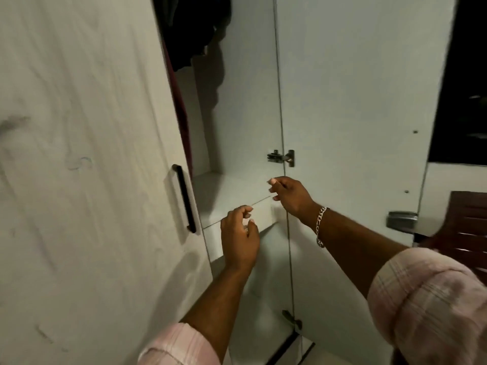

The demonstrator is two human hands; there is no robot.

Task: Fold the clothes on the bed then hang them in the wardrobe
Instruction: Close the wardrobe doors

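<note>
I stand in front of a white wardrobe (247, 106) whose right door (350, 101) is swung open. Dark clothes (192, 30) hang at the top of the open compartment, with a dark red garment (181, 111) along its left edge. My left hand (238, 235) hovers in front of the white shelf (232, 196) with loosely curled fingers and holds nothing. My right hand (290, 196), with a chain bracelet on the wrist, reaches toward the shelf's right end beside the door's edge, fingers bent and empty. No bed is in view.
The closed left wardrobe door (79, 154) carries a black bar handle (184, 198). A metal hinge (280, 157) sits above my right hand, another hinge (291, 318) low down. A brown wooden piece of furniture (463, 227) stands at the right, below a dark window (463, 83).
</note>
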